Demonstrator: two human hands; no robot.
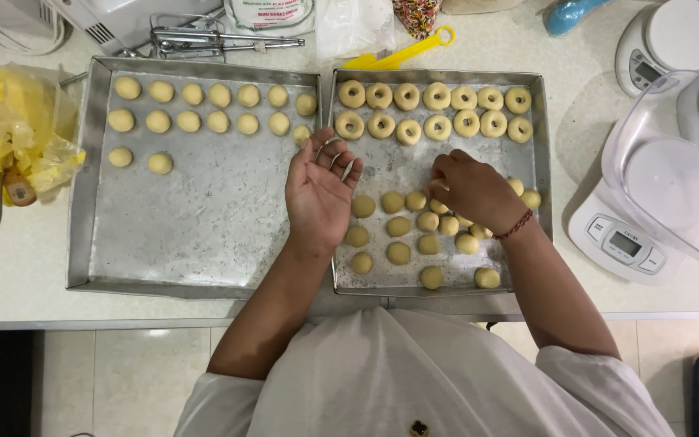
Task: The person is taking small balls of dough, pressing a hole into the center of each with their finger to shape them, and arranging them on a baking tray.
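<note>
Risk at this point lies mainly in the crowding on the right tray. Your right hand is curled, knuckles up, over the cluster of plain dough balls in the tray's lower half; the fingertips point down among them, and you cannot tell from this view whether a ball is pinched between them. Your left hand is open, palm up and empty, resting over the seam between the two trays.

Note the following hazards:

- Your right wrist lies directly over several balls. Lowering it would likely flatten them.
- The balls in the cluster touch one another. Lifting one may drag or dent its neighbour.
- The ringed pieces sit in two tight rows along the far edge. A forward reach could smear their centre holes.
- The left tray abuts the right one. Pressing on the seam may shift both.
</note>
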